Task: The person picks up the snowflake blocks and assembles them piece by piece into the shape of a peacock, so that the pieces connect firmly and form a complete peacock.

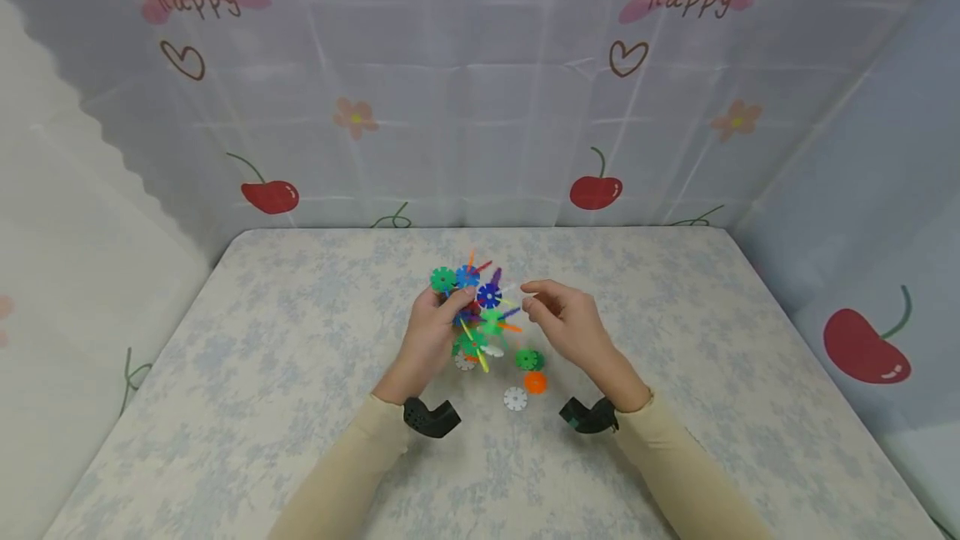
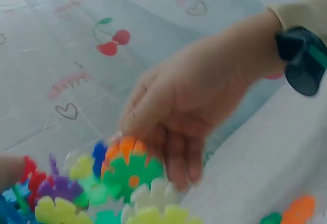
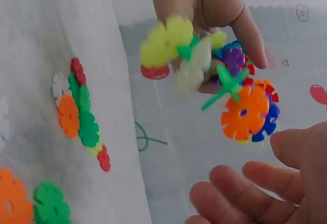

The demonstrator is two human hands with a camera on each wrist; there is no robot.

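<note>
My left hand (image 1: 427,336) grips a many-coloured cluster of interlocking plastic snowflake discs (image 1: 491,322), its thumb pressed on the near side. Notched discs stick out at many angles, in green, blue, purple, red, yellow and white. In the right wrist view an orange disc (image 3: 236,124) sits on the side of the cluster that faces my right hand (image 3: 317,178). That hand hovers just to the right of the cluster, thumb and fingers apart and loosely bent, nothing between them. Its thumb tip is close to a blue disc (image 3: 266,127). My left palm is partly hidden behind the cluster.
Loose discs lie on the pale patterned table (image 1: 300,440) below the hands: green (image 1: 528,359), orange (image 1: 536,382) and white (image 1: 515,399). Several more, with a red disc (image 3: 104,158) among them, show in the right wrist view. A printed curtain (image 1: 465,107) stands behind the table.
</note>
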